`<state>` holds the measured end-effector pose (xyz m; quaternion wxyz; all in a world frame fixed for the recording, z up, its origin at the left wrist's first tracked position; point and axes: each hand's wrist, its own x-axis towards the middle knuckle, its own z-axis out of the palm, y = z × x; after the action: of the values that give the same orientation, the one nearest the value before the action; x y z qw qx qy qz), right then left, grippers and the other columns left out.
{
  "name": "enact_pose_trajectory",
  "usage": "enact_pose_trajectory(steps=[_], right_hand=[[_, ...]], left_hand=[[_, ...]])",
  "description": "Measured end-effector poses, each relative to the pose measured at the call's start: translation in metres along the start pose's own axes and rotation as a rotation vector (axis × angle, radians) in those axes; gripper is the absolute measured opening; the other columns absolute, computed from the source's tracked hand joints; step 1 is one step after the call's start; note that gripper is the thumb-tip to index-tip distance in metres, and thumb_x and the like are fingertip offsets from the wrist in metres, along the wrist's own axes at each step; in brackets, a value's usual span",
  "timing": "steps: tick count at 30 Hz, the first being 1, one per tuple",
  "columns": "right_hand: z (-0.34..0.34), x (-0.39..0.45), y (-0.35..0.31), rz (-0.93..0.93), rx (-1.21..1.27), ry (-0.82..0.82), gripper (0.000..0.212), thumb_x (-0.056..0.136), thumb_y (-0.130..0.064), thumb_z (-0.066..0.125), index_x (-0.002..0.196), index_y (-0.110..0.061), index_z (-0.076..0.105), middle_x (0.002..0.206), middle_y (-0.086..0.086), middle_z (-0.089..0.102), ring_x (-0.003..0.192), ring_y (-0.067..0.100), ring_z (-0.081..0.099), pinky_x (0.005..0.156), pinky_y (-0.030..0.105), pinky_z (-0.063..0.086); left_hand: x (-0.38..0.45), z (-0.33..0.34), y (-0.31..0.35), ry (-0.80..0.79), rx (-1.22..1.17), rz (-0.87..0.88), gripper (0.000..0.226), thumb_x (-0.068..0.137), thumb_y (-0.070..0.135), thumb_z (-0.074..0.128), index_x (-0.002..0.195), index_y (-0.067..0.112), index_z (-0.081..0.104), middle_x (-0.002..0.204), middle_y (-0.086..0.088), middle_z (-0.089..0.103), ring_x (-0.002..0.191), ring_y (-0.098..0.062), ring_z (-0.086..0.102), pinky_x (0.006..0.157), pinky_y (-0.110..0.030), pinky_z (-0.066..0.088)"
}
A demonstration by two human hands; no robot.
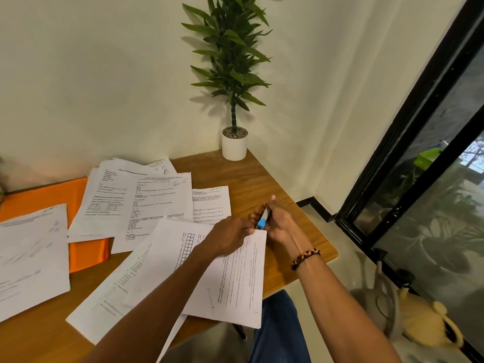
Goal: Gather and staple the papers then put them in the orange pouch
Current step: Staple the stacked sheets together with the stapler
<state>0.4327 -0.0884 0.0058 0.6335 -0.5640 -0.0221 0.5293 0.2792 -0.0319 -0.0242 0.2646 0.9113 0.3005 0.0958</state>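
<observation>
1. Wooden brown tabletop [262,179] set against a pale cream wall [91,74], with a black-framed glass window [419,153] off to the right of both hands.
2. Left hand [230,235] lying on top of a small stack of white printed sheets [235,279], fingers curled at the stack's far corner, pinching it.
3. Right hand [277,218] just beyond that same corner, fingers wrapped round a small blue-and-silver stapler [262,221] whose lower blue end meets the corner of the stack.
4. Both hands close together, almost touching, near the right edge of the tabletop.
5. Black, red and yellow beaded bracelet [305,258] on the right wrist.
6. Loose white printed pages [136,203] scattered to the left of and beyond the left hand, overlapping each other.
7. Flat orange fabric pouch [86,252] well to the left of the left hand, mostly covered by those pages, with one more large white sheet [31,258] over its near-left part.
8. White cylindrical pot with a tall green leafy plant [234,145] at the far corner of the tabletop, well beyond the right hand.
9. Blue denim-clad leg [277,331] below the table edge, between the two forearms.
</observation>
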Motion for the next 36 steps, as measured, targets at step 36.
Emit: enact_pose_trajectory(steps=[36], right_hand=[[0.012, 0.025, 0.028, -0.113, -0.817, 0.056, 0.018, 0.109, -0.027, 0.038, 0.108, -0.012, 0.047, 0.092, 0.011, 0.058, 0.084, 0.025, 0.061, 0.066, 0.036, 0.049]], left_hand=[[0.007, -0.009, -0.006, -0.259, -0.137, -0.044, 0.026, 0.103, 0.030, 0.053, 0.106, 0.015, 0.074, 0.100, -0.004, 0.072, 0.081, -0.014, 0.063, 0.067, -0.022, 0.042]])
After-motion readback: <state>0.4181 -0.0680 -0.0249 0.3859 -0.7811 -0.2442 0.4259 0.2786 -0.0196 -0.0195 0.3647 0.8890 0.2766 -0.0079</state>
